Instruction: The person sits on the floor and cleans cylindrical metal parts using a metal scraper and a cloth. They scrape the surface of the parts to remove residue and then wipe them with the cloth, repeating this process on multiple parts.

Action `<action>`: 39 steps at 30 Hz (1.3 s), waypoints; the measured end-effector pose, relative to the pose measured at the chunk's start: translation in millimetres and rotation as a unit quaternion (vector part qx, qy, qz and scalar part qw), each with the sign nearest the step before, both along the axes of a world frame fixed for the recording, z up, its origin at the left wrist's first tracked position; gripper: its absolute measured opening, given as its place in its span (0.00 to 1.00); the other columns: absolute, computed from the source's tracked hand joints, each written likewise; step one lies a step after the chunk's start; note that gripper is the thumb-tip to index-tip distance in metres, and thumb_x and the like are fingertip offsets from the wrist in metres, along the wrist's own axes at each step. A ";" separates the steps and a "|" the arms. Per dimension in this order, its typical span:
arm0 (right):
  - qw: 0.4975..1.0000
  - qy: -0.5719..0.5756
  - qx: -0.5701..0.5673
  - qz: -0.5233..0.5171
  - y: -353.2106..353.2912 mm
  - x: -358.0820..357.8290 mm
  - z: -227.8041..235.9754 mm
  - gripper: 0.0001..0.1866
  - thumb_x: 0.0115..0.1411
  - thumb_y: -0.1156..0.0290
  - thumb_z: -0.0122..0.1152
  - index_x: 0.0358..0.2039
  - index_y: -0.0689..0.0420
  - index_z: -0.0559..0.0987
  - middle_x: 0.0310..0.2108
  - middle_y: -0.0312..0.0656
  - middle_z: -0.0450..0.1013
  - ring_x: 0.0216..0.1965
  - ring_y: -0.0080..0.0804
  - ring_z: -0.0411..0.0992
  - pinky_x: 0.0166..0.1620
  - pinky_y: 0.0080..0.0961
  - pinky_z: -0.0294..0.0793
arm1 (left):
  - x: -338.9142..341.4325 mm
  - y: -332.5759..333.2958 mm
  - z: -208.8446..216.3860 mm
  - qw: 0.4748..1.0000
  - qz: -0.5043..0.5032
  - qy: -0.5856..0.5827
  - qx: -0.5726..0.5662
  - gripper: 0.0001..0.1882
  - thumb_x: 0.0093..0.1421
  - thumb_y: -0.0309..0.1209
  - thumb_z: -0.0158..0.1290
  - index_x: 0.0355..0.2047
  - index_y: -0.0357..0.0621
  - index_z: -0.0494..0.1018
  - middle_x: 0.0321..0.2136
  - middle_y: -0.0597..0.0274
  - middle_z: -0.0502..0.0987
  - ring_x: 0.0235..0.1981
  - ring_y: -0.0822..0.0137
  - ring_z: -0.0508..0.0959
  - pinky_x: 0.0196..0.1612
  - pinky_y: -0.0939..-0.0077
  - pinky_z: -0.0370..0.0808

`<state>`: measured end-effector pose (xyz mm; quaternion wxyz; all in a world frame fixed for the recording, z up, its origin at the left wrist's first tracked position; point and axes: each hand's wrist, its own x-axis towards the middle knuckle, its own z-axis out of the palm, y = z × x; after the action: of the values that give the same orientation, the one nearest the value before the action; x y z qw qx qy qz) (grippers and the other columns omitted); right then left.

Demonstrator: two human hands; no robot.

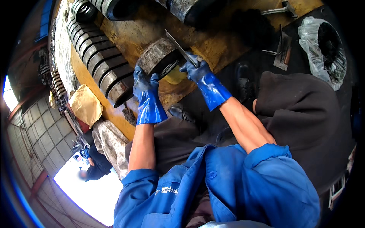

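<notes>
A thick, dark steel ring (154, 56) stands tilted on the stained yellow surface (224, 45) in front of me. My left hand (143, 84), in a blue rubber glove, grips the ring's near left edge, thumb toward the opening and fingers on the outside. In my right hand (197, 70), also gloved in blue, is a long, narrow, flat metal tool (175, 43), its blade pointing up and left past the ring's right rim. The fingers are closed around its lower end. Whether the blade touches the ring, I cannot tell.
Left of the ring runs a long row of similar steel rings (97, 55). More rings (118, 9) lie at the far edge. A hammer (281, 10), a flat-bladed tool (283, 57) and a plastic bag (310, 38) around a dark bristly object are at right. Another person (97, 165) is at lower left.
</notes>
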<state>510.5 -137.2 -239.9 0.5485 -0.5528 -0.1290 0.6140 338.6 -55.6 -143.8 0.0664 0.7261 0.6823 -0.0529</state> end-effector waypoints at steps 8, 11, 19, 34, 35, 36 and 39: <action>1.000 0.011 0.023 0.002 1.9 -3.2 -25.7 0.23 0.61 0.82 0.47 0.57 0.56 0.74 0.24 0.37 0.73 0.24 0.28 0.76 0.27 0.23 0.75 | -22.8 3.6 -20.6 0.990 -0.092 -0.047 0.098 0.40 0.52 0.39 0.65 0.64 0.45 0.63 0.56 0.53 0.75 0.50 0.54 0.79 0.52 0.65 0.77; 0.998 0.058 0.004 -0.030 -16.0 -1.2 -49.3 0.24 0.63 0.81 0.46 0.59 0.56 0.73 0.26 0.38 0.76 0.25 0.28 0.75 0.27 0.22 0.74 | -16.7 -5.0 -12.0 0.992 -0.093 0.002 0.088 0.39 0.52 0.40 0.64 0.62 0.44 0.64 0.55 0.52 0.75 0.49 0.53 0.79 0.52 0.64 0.77; 0.999 0.035 -0.007 -0.011 -6.5 -7.9 -44.0 0.25 0.61 0.79 0.49 0.60 0.55 0.73 0.26 0.42 0.80 0.15 0.21 0.67 0.18 0.19 0.66 | 3.6 -1.2 -0.8 0.998 -0.037 -0.007 0.048 0.38 0.50 0.37 0.66 0.61 0.42 0.66 0.54 0.51 0.75 0.48 0.51 0.80 0.52 0.65 0.77; 0.995 0.061 0.073 0.016 24.5 5.7 -8.6 0.25 0.62 0.82 0.43 0.58 0.54 0.74 0.28 0.42 0.80 0.20 0.23 0.74 0.21 0.21 0.71 | -21.5 4.4 -17.6 0.990 -0.089 -0.012 0.112 0.41 0.51 0.39 0.65 0.65 0.50 0.62 0.55 0.52 0.74 0.50 0.51 0.79 0.52 0.62 0.76; 0.992 0.032 0.115 -0.036 21.5 4.6 -24.4 0.26 0.62 0.82 0.42 0.59 0.54 0.74 0.29 0.43 0.80 0.19 0.24 0.74 0.21 0.21 0.73 | 1.6 3.0 -6.6 0.998 -0.049 -0.014 0.048 0.42 0.51 0.38 0.65 0.65 0.47 0.62 0.57 0.52 0.73 0.52 0.52 0.78 0.54 0.63 0.75; 0.992 0.035 0.116 -0.033 8.4 -3.8 -38.6 0.26 0.62 0.82 0.42 0.59 0.54 0.74 0.29 0.43 0.80 0.19 0.24 0.74 0.21 0.21 0.73 | -3.5 -2.8 -3.1 0.998 -0.045 -0.011 0.050 0.42 0.51 0.38 0.65 0.65 0.47 0.62 0.57 0.52 0.73 0.52 0.52 0.78 0.54 0.63 0.75; 0.993 0.011 -0.114 0.037 2.6 1.2 -54.8 0.26 0.63 0.81 0.44 0.62 0.54 0.71 0.26 0.42 0.80 0.09 0.21 0.62 0.13 0.18 0.61 | -11.7 1.5 -6.6 0.990 -0.106 -0.029 0.084 0.41 0.51 0.37 0.65 0.65 0.47 0.63 0.57 0.50 0.73 0.53 0.53 0.77 0.54 0.62 0.74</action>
<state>511.7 -134.6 -294.7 0.4603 -0.6001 -0.0722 0.6502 326.9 -54.0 -150.5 0.0193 0.7985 0.6014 0.0188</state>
